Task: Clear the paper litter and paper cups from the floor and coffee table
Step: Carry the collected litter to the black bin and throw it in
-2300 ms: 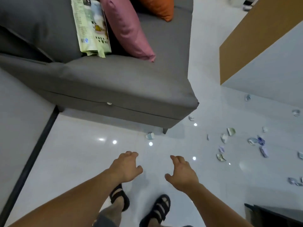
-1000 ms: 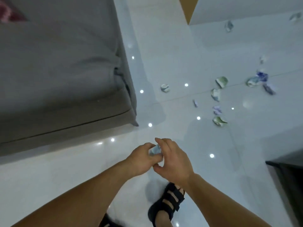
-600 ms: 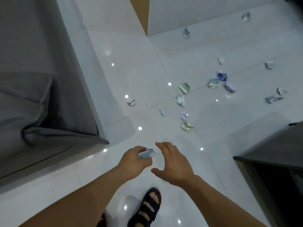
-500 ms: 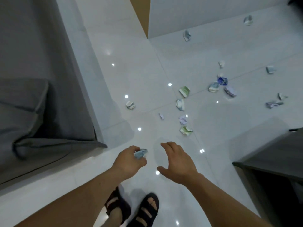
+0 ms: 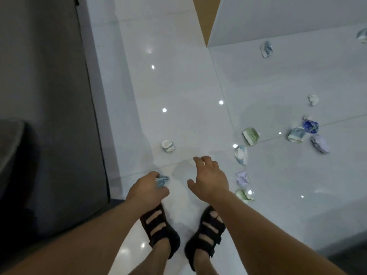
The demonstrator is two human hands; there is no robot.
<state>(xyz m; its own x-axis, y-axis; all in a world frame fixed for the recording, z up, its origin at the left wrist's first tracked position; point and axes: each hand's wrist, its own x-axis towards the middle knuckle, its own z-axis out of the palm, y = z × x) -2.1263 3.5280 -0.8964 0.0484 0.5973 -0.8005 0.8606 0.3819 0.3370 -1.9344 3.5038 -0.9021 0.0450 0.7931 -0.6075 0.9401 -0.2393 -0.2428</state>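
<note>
The left hand (image 5: 147,192) grasps a crumpled blue paper (image 5: 162,181) between curled fingers, above the white tiled floor (image 5: 178,92); the right hand (image 5: 211,177) is released, its fingers spread and holding nothing. Both hands hang over two feet in black sandals (image 5: 160,229). One crumpled paper ball (image 5: 168,146) lies on the floor near the grey sofa (image 5: 45,116), ahead of the hands; a pale paper scrap (image 5: 242,178) and a green paper scrap (image 5: 244,194) lie just beside the right hand; further to the right more pieces lie scattered, among them a green paper cup (image 5: 251,135) and a dark blue paper wad (image 5: 310,126).
</note>
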